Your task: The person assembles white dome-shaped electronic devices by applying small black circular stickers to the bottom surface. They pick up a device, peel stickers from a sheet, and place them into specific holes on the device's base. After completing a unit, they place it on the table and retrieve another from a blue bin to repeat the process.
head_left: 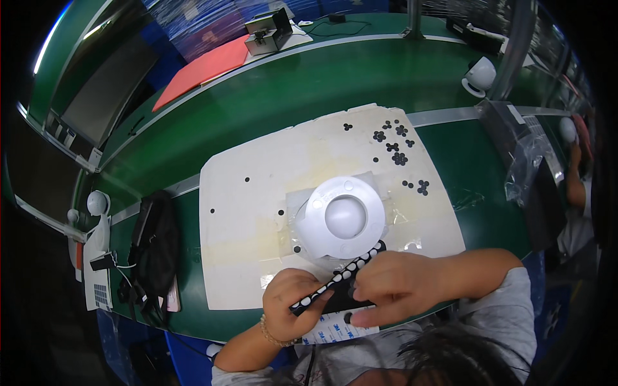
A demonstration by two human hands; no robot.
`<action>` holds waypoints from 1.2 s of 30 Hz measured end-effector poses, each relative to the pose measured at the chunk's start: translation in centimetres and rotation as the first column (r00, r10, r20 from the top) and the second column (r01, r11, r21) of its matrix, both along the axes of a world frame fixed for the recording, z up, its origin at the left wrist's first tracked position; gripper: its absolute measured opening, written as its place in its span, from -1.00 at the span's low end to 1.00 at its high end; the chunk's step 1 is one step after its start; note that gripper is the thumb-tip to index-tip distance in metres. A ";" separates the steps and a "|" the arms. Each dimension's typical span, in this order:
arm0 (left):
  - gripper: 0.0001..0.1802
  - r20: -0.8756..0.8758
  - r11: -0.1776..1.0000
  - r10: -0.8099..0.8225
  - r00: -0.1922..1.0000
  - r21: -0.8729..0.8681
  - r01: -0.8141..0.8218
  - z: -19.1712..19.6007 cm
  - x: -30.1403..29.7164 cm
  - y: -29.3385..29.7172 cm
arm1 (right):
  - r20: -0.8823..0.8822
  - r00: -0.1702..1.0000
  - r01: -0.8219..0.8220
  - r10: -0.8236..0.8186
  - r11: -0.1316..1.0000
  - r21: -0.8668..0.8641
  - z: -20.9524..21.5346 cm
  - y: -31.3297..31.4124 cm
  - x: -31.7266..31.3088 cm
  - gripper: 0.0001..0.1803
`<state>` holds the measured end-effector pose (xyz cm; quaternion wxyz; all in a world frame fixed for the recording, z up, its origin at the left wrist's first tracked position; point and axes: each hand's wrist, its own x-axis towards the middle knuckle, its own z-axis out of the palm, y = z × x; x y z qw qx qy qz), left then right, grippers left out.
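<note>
My left hand [291, 302] is closed around a black strip with rows of white round spots [340, 275], slanting up to the right. My right hand [393, 286] is beside the strip, fingers curled, with a small round black pad [348, 318] at one fingertip. Under both hands shows a white sheet with blue print [331, 329]. Just beyond them lies a round white plastic part [315, 215] with a raised ring and a domed middle. It rests on a pale board [244, 257], where several loose black pads [399, 158] are scattered, mostly at the far right.
The board lies on a green table [476, 212]. A black bag [154, 251] with cables is at the left, near a white camera-like device [98, 204]. Another white device [479, 77] stands on the far shelf. At the right are a dark box [505, 128] and clear plastic wrap [524, 167].
</note>
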<state>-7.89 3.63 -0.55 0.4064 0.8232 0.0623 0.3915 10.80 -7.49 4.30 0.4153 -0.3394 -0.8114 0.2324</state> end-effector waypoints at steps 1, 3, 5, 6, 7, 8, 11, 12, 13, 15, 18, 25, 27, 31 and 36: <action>-0.72 0.008 0.990 0.082 0.997 0.114 -0.082 0.3 0.2 0.0 | -0.025 0.999 0.048 -0.046 0.995 0.082 -0.1 0.1 0.1 -0.63; -0.69 0.052 0.911 0.240 0.969 0.332 -0.243 1.0 0.6 -0.2 | -0.104 0.976 0.212 -0.193 0.953 0.216 -0.3 0.5 0.6 -0.61; -0.69 -0.038 0.897 0.203 0.978 0.408 -0.170 0.8 0.7 -0.1 | -0.093 0.840 0.537 -0.535 0.793 0.288 -0.3 0.8 2.0 -0.54; -0.69 -0.091 0.893 0.152 0.984 0.439 -0.097 0.8 0.8 0.2 | -0.222 0.848 0.499 -0.480 0.866 0.032 0.1 1.3 2.9 -0.47; -0.70 -0.154 0.884 0.112 0.982 0.467 -0.028 0.8 0.7 0.4 | -0.303 0.841 0.453 -0.448 0.890 -0.057 0.5 2.2 3.5 -0.44; -0.72 -0.182 0.873 0.135 0.974 0.488 -0.030 1.0 0.2 0.1 | -0.384 0.823 0.397 -0.420 0.907 -0.141 1.0 3.1 3.9 -0.40; -0.73 -0.198 0.862 0.148 0.969 0.506 -0.028 0.7 -0.2 -0.2 | -0.393 0.832 0.322 -0.392 0.917 -0.233 1.0 3.9 4.3 -0.33; -0.73 -0.186 0.855 0.171 0.968 0.516 -0.052 0.6 -0.1 -0.2 | -0.358 0.849 0.318 -0.388 0.917 -0.241 1.0 4.0 4.4 -0.32; -0.74 -0.193 0.861 0.164 0.967 0.507 -0.045 0.6 0.0 -0.2 | -0.357 0.842 0.336 -0.404 0.911 -0.239 0.9 4.1 4.4 -0.35; -0.74 -0.205 0.872 0.151 0.967 0.489 -0.033 0.5 0.0 -0.2 | -0.356 0.828 0.370 -0.434 0.898 -0.236 1.0 4.1 4.3 -0.39; -0.75 -0.212 0.877 0.148 0.966 0.480 -0.029 0.7 0.0 -0.2 | -0.255 0.859 0.404 -0.445 0.893 -0.198 1.0 4.1 4.4 -0.38; -0.74 -0.203 0.871 0.154 0.967 0.491 -0.036 0.5 0.0 -0.1 | -0.369 0.820 0.373 -0.438 0.897 -0.235 1.0 4.1 4.1 -0.39; -0.74 -0.201 0.873 0.150 0.968 0.487 -0.034 0.4 0.0 -0.1 | -0.400 0.806 0.364 -0.436 0.898 -0.246 1.0 4.1 4.1 -0.39; -0.75 -0.213 0.879 0.145 0.966 0.476 -0.027 0.7 0.1 -0.1 | -0.281 0.834 0.436 -0.474 0.880 -0.190 0.9 4.1 4.2 -0.39; -0.76 -0.187 0.869 0.153 0.970 0.493 -0.042 0.4 0.2 -0.1 | -0.021 0.802 0.589 -0.597 0.786 0.189 0.7 3.7 3.7 -0.44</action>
